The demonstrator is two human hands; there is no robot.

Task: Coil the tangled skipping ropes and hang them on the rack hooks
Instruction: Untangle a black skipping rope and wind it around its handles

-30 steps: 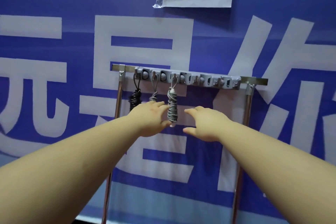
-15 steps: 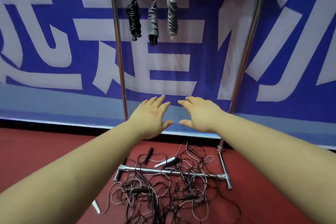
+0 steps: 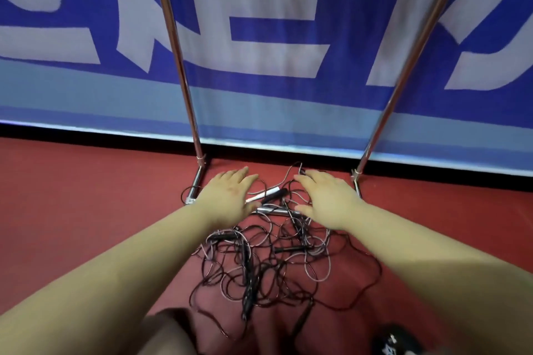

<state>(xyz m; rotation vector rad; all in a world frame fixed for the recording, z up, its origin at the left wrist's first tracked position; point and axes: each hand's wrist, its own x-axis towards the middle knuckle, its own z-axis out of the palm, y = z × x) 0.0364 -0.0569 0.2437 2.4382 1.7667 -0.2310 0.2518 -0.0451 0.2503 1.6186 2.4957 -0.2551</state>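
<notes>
A tangled heap of thin black and pale skipping ropes (image 3: 268, 262) lies on the red floor across the rack's bottom bar (image 3: 274, 212). Black and white handles (image 3: 266, 194) show at the heap's far edge. My left hand (image 3: 227, 196) hovers palm down over the heap's far left, fingers straight and holding nothing. My right hand (image 3: 326, 199) hovers the same way over the far right. The rack's two metal uprights (image 3: 178, 66) rise out of the top of the frame, so the hooks are out of sight.
A blue banner with large pale characters (image 3: 274, 37) hangs right behind the rack. The rack's short feet (image 3: 196, 184) stick out on the floor. My knee (image 3: 170, 331) and a dark shoe (image 3: 395, 340) are at the bottom edge.
My view has dropped from the hooks and their hanging coils down to the floor. Both hands, still flat, have come down from the hanging coils to just above the tangled heap.
</notes>
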